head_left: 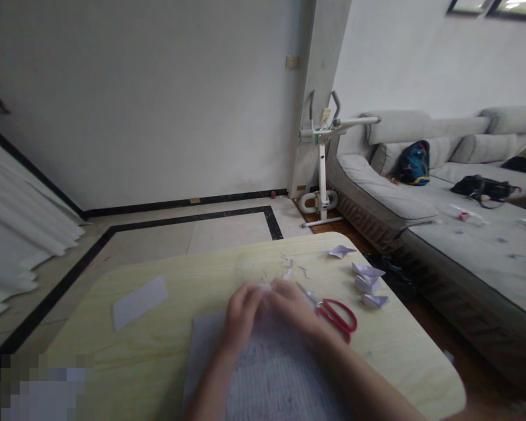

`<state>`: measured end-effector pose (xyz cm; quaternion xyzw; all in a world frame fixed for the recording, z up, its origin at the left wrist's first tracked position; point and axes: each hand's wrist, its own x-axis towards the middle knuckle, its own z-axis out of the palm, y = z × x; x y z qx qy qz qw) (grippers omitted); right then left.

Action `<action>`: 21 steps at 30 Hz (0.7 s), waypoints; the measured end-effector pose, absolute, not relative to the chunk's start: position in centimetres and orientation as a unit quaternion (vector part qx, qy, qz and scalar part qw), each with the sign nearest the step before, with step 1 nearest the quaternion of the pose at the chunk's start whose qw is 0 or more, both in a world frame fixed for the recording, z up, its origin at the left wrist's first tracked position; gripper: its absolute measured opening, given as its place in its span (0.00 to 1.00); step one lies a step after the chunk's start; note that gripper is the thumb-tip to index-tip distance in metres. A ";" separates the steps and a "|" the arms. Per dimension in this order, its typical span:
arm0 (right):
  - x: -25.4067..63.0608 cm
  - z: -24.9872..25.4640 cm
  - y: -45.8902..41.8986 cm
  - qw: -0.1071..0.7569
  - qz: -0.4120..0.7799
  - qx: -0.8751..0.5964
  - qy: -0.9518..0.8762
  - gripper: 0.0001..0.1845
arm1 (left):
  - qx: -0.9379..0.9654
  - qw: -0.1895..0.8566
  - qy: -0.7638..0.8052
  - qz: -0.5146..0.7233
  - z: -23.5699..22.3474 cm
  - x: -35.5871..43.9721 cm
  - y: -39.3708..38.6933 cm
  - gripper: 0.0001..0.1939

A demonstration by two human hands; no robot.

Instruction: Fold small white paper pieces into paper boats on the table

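Note:
My left hand [242, 313] and my right hand [288, 301] meet at the fingertips above the far edge of a sheet covered in writing [272, 374]. Both are closed, pinching a small piece of white paper [265, 287] that is mostly hidden and blurred. Just right of my right hand lie scissors with red handles [339, 316], their blades pointing away to the left. Narrow paper scraps [290, 268] are scattered beyond my hands. Several folded paper boats [368, 283] sit along the table's right side, one of them farther back.
A blank white paper piece [140, 301] lies on the left of the pale wooden table [158, 362]. To the right stands a grey sofa [473, 228] with a blue backpack [415, 164] and a black bag [482, 188]. White exercise equipment [322, 169] stands near the wall corner.

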<state>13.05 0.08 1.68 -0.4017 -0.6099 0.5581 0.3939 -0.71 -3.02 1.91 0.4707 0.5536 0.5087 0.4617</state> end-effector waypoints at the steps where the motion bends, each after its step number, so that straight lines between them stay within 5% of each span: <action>1: 13.0 1.7 0.1 0.405 0.550 -0.418 -0.599 0.10 | 0.469 0.467 0.552 0.508 1.9 -0.8 -3.0 0.15; 9: 12.8 1.2 0.3 0.460 0.463 -0.452 -0.608 0.11 | 0.539 0.432 0.551 0.468 0.5 -0.5 -3.1 0.14; 21: 12.5 1.8 -0.3 0.405 0.448 -0.450 -0.657 0.11 | 0.488 0.407 0.568 0.523 1.1 -0.7 -2.9 0.14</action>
